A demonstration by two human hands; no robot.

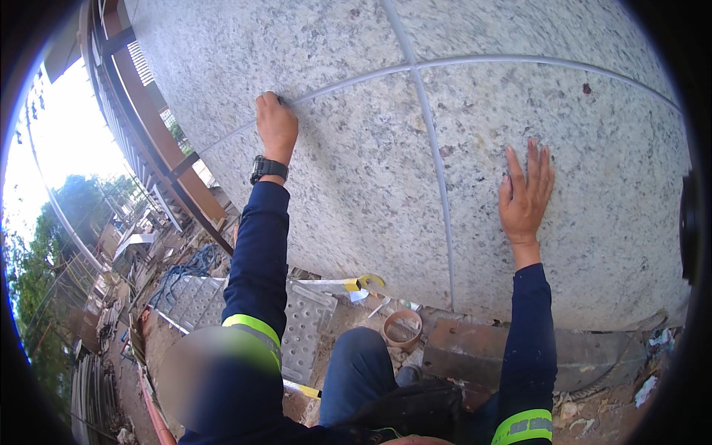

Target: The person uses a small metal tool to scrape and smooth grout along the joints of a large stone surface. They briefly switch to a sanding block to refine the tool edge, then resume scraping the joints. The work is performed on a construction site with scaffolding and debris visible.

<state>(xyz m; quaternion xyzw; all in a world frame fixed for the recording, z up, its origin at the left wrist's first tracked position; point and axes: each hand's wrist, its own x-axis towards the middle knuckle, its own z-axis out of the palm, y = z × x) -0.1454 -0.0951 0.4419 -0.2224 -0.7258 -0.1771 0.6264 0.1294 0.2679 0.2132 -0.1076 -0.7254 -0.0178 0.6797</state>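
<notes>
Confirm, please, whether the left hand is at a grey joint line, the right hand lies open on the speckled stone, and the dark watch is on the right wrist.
Not quite: the head view shows the dark watch on the left wrist, not the right. The left hand is at a grey joint line and the right hand lies open on the speckled stone.
</notes>
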